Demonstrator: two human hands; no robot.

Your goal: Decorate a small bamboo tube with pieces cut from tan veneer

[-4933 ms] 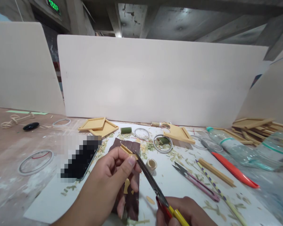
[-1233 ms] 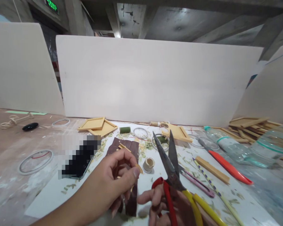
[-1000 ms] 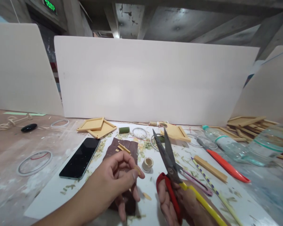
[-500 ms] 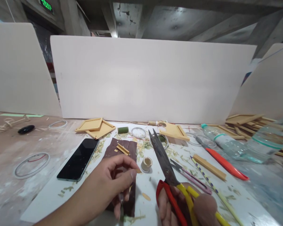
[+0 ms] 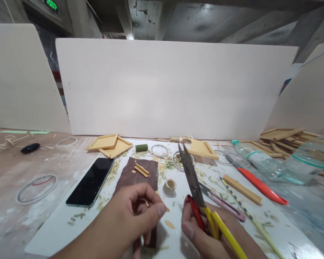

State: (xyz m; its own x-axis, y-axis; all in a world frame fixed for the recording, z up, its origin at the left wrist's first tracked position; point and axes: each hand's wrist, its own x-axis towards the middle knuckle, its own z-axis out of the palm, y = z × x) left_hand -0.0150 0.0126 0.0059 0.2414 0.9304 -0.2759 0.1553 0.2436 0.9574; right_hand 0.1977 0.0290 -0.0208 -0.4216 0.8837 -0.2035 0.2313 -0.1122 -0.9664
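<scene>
Above white sheet (image 5: 62, 225): right hand (image 5: 205, 240) holds scissors (image 5: 193, 181); left hand (image 5: 139, 217), tan chip (image 5: 166, 209).

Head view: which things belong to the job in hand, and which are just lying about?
Likely in the job:
scissors, in right hand
small pale piece, in left hand

Apparently lying about:
phone
black oval object
plastic bottles

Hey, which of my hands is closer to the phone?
Your left. The left hand is just to the right of the phone, over the brown sheet; the right hand, holding the scissors, is much farther right.
</scene>
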